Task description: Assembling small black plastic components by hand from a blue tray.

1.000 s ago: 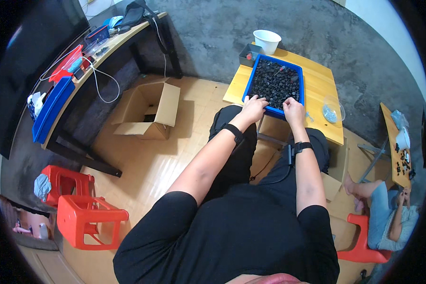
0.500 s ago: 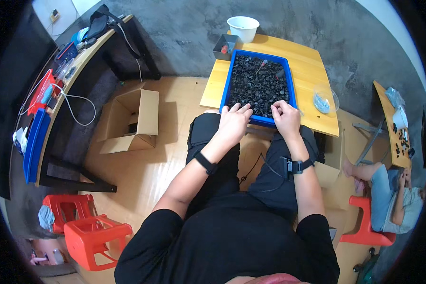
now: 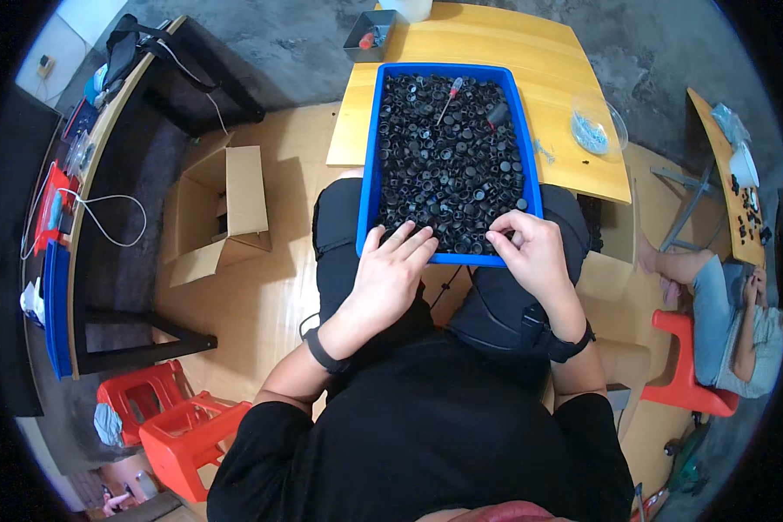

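Note:
A blue tray (image 3: 369, 165) full of small black round caps (image 3: 448, 178) stands on the yellow table and reaches out over my knees. My left hand (image 3: 390, 277) lies at its near left rim, palm down, fingers spread and the tips over the caps. At the near right corner my right hand (image 3: 535, 254) is closed in a pinch, thumb against forefinger, just above the caps. Whatever sits between those fingertips is too small to make out. A screwdriver (image 3: 449, 99) with a red and clear handle lies on the caps, near a dark cylindrical piece (image 3: 498, 114).
On the yellow table (image 3: 487, 35) stand a grey box (image 3: 357, 48), a white bucket (image 3: 413, 7) and a clear tub with light-blue bits (image 3: 590, 133). An open carton (image 3: 248, 191) is on the floor at left, near red stools (image 3: 183, 439). Another person (image 3: 731, 322) sits at right.
The whole view has shifted, so the tray appears larger and nearer. My left hand's fingers are more spread at the near rim. My right hand keeps its pinch at the near right corner.

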Available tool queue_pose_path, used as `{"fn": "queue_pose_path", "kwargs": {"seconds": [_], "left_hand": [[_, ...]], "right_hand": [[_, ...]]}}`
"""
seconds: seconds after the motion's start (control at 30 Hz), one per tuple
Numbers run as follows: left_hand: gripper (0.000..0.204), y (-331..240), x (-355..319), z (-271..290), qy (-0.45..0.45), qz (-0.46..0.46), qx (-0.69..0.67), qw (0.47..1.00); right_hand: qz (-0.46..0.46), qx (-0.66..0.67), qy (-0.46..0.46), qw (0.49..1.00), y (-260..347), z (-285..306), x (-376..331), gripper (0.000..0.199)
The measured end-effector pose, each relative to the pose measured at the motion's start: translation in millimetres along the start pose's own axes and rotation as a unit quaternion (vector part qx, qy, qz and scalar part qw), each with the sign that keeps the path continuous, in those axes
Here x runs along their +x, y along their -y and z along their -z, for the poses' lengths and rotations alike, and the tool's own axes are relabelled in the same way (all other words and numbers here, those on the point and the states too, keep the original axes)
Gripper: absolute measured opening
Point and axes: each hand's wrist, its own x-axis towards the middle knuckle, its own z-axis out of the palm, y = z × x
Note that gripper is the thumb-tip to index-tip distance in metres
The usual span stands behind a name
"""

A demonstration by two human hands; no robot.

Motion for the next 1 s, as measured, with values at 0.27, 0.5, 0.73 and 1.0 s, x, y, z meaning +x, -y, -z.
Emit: {"fn": "queue_pose_path", "kwargs": {"seconds": [0.27,0.5,0.73,1.0], "left_hand": [[0.032,5,2,8,0.035,-0.023,-0.039,0.998],[0.033,18,12,28,0.063,-0.028,-0.145,0.987],[0.015,61,70,67,0.020,0.047,-0.203,0.978],[0.010,74,105,-23,0.159,-0.075,0.052,0.983]], "right_hand": [[-0.006,0.355,-0.012,0.935,18,57,7,0.007],[0.057,0.672,0.134,0.726,27,99,1,0.014],[-0.165,0.478,0.120,0.854,-24,61,2,0.010],[-0.127,0.394,0.024,0.910,-15,15,-8,0.007]]}}
